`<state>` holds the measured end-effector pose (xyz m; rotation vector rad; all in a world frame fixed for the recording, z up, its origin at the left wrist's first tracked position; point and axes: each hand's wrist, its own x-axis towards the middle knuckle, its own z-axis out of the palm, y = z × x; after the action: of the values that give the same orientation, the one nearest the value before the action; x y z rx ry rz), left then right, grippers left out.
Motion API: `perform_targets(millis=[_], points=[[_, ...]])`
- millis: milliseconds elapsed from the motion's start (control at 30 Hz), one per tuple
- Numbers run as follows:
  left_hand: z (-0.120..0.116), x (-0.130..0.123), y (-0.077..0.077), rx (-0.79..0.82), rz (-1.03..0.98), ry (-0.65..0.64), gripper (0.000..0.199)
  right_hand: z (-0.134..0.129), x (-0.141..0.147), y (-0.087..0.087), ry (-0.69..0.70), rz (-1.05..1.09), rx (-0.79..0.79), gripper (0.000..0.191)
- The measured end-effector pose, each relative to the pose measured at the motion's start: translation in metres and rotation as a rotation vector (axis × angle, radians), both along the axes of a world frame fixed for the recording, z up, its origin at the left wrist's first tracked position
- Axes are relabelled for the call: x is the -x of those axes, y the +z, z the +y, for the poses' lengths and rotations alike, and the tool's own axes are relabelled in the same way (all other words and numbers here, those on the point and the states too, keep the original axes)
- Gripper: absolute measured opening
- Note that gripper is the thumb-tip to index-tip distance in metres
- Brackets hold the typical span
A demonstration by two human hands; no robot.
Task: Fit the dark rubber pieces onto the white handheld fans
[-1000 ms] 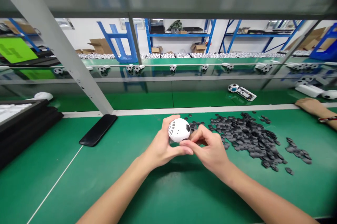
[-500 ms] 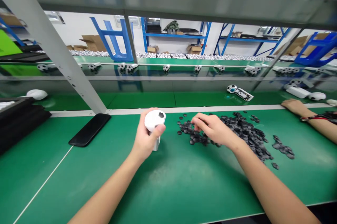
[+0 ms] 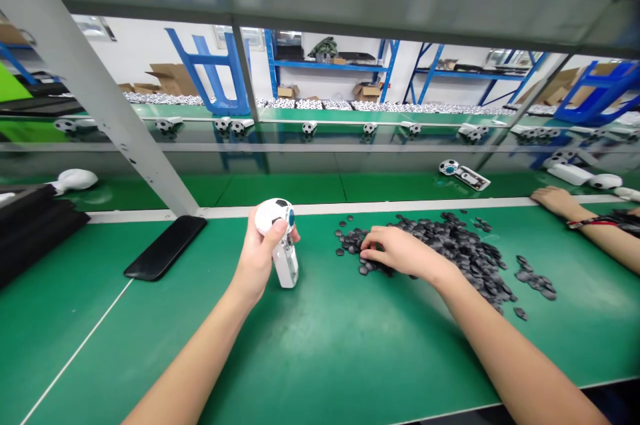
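My left hand (image 3: 255,253) is closed around a white device with a football-patterned round head (image 3: 271,213) and an open-backed white handle (image 3: 286,270). A teal disc shows on the side of the head. The device is held above the green tabletop, roughly upright. To the right, my right hand (image 3: 395,248) has its fingers curled together at the left part of a pile of small black pentagon pieces (image 3: 463,248). The fingertips touch the pieces; what lies between them is hidden.
A black phone (image 3: 167,248) lies at left, near a slanted metal post (image 3: 120,112) and black trays (image 3: 35,232). Beyond the white ledge, an opened football device (image 3: 465,175) rests on the conveyor. Another person's hand (image 3: 557,200) is at right. A metal beam spans overhead.
My left hand has moved slightly left and turned the device, so its teal disc and open handle now show. My right hand has lowered a little into the black pieces, its fingers drawn together.
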<state>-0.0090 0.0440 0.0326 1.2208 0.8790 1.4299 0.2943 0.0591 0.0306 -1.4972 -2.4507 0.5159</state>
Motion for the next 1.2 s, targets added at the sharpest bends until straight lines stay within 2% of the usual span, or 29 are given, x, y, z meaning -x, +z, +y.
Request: perform_targets(millis=[200, 367, 467, 600, 700, 767, 1033, 1200], points=[[0.000, -0.001, -0.001, -0.026, -0.064, -0.009, 0.036, -0.002, 0.007, 0.002, -0.031, -0.029, -0.047, 0.017], [-0.005, -0.004, 0.000, -0.073, -0.040, 0.032, 0.043, -0.004, 0.011, 0.005, -0.126, -0.005, -0.094, 0.020], [-0.011, -0.011, 0.000, 0.024, -0.024, 0.001, 0.041, -0.011, 0.020, 0.009, -0.150, 0.109, -0.061, 0.021], [-0.018, -0.027, -0.005, 0.288, -0.026, -0.077, 0.049, -0.028, 0.043, 0.010, 0.009, 0.344, 0.021, 0.025], [-0.019, -0.037, -0.011, 0.391, 0.018, -0.160, 0.054, -0.038, 0.058, 0.005, 0.085, 0.433, 0.102, 0.025], [-0.020, -0.040, -0.013, 0.416, 0.032, -0.195, 0.052, -0.041, 0.063, 0.001, 0.069, 0.461, 0.121, 0.026], [-0.025, -0.043, -0.017, 0.442, 0.008, -0.292, 0.047, -0.036, 0.067, -0.010, -0.018, 0.503, -0.015, 0.018], [-0.024, -0.043, -0.020, 0.453, -0.022, -0.312, 0.048, -0.035, 0.063, -0.008, 0.047, 0.493, 0.045, 0.017]])
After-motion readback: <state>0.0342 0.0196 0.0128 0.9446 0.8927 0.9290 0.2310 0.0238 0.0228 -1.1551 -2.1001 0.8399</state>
